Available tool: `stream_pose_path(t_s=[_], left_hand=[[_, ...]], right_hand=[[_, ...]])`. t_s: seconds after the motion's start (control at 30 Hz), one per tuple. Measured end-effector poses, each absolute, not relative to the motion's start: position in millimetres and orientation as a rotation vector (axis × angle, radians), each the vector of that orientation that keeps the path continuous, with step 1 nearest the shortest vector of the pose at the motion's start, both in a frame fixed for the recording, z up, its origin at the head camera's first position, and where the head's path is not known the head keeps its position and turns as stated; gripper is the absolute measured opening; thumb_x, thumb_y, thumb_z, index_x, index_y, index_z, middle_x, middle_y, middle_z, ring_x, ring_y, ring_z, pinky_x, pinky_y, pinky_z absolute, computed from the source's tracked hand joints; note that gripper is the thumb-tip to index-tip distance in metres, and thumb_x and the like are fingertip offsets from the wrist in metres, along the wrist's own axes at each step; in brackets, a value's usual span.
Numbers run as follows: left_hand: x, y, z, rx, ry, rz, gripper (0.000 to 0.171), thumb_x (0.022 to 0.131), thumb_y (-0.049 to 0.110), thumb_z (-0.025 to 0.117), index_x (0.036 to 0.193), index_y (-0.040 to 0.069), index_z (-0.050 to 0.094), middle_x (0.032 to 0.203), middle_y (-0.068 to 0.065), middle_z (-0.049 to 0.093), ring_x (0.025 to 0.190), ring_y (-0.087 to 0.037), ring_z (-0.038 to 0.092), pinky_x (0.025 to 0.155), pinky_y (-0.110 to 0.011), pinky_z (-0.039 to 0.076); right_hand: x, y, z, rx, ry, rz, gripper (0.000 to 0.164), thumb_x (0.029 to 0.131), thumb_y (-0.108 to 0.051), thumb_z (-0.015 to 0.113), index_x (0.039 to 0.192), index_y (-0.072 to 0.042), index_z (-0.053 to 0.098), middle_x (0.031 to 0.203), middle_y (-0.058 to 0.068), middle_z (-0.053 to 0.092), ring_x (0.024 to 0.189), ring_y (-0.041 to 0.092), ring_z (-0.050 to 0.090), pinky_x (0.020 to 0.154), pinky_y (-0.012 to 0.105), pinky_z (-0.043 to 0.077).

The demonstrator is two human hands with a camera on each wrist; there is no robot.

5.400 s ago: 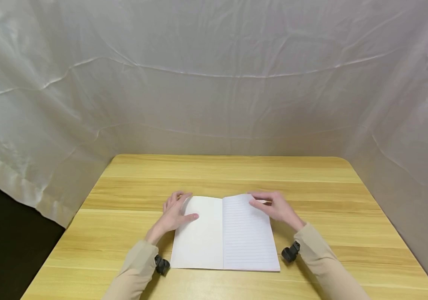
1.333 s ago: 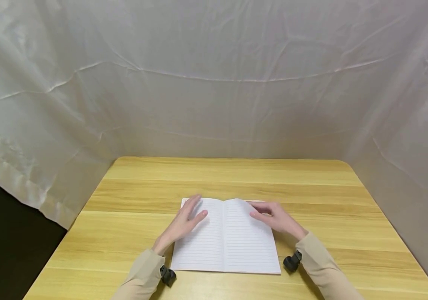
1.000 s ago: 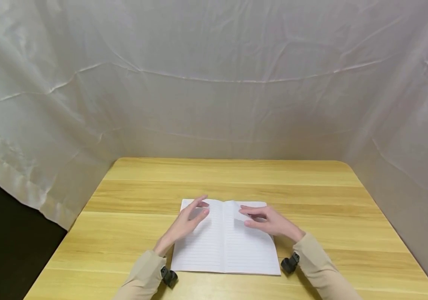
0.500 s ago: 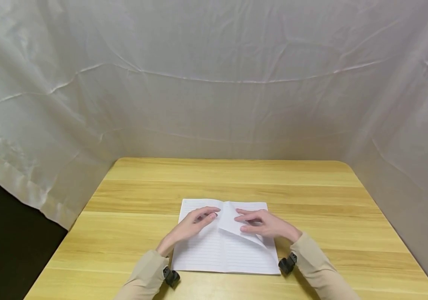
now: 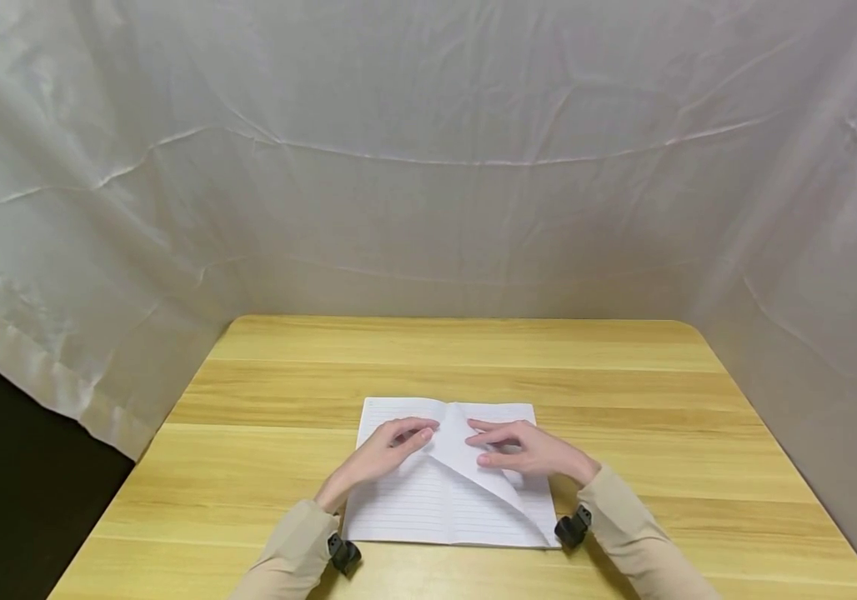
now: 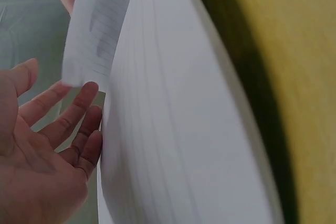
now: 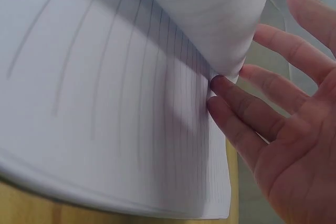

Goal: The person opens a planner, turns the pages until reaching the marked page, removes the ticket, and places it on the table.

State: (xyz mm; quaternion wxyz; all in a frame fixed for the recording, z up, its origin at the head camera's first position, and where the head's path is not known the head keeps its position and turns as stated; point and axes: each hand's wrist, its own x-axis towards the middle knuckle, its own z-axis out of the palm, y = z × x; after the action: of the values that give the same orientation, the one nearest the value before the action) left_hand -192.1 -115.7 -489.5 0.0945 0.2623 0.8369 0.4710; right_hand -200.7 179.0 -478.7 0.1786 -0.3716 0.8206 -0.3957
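From my end: notebook (image 5: 398,517) open on table (image 5: 623,417), one page (image 5: 454,442) lifted, curling between the hands. Left hand (image 5: 383,450): I see fingers and thumb apart, fingertips at the page's edge. Right hand (image 5: 533,450): also spread, thumb away from fingers, fingertips at the page and notebook under it. I can't tell contact pressure.

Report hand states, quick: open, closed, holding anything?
Left hand: open, at the corner of the lifted page.
Right hand: open, touching the lifted page.
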Motion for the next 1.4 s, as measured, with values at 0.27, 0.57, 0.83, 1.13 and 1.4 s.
stream_pose_path(t_s=[0.27,0.57,0.83,1.13,1.4], left_hand=[[-191.1,-116.2,-489.7,0.734,2.502,1.388,0.039,0.107,0.028,0.05,0.127,0.001,0.067,0.13,-0.017,0.069,0.124,-0.035,0.064,0.106,-0.042,0.053],[-190.0,-118.9,-491.3,0.57,2.673,1.381,0.031,0.099,0.022,0.063,0.119,0.0,0.07,0.121,-0.018,0.072,0.101,-0.022,0.066,0.082,-0.021,0.052],[-190.4,-121.5,-491.0,0.382,2.76,1.4,0.033,0.09,0.016,0.074,0.118,-0.002,0.069,0.124,-0.021,0.069,0.115,-0.037,0.064,0.101,-0.049,0.052],[-197.6,-129.4,-494.0,0.241,2.778,1.32,0.045,0.087,0.025,0.079,0.122,-0.001,0.067,0.136,-0.024,0.06,0.132,-0.044,0.052,0.112,-0.06,0.041],[-191.6,-129.1,-493.8,0.424,2.87,1.08,0.068,0.085,0.039,0.078,0.136,-0.001,0.058,0.158,-0.03,0.029,0.149,-0.051,0.021,0.121,-0.07,0.013]], right_hand=[[-200.1,177.4,-481.0,-1.058,2.329,-1.202,0.039,0.1,-0.026,0.062,0.133,-0.005,0.065,0.152,0.022,0.048,0.14,0.045,0.046,0.114,0.056,0.039],[-208.1,189.4,-494.1,-0.909,2.442,-1.419,0.032,0.099,-0.014,0.063,0.124,0.007,0.067,0.122,0.025,0.07,0.103,0.012,0.069,0.088,0.02,0.056],[-214.9,202.0,-505.9,-0.675,2.558,-1.496,0.032,0.096,-0.015,0.068,0.124,0.002,0.068,0.125,0.023,0.07,0.11,0.026,0.068,0.093,0.023,0.053],[-220.0,216.3,-510.0,-0.609,2.652,-1.459,0.043,0.09,-0.014,0.074,0.128,0.004,0.065,0.14,0.029,0.058,0.134,0.05,0.05,0.116,0.067,0.032],[-224.8,220.2,-513.9,-0.626,2.762,-1.329,0.052,0.088,-0.017,0.077,0.131,0.008,0.061,0.134,0.03,0.059,0.126,0.05,0.052,0.106,0.066,0.044]])
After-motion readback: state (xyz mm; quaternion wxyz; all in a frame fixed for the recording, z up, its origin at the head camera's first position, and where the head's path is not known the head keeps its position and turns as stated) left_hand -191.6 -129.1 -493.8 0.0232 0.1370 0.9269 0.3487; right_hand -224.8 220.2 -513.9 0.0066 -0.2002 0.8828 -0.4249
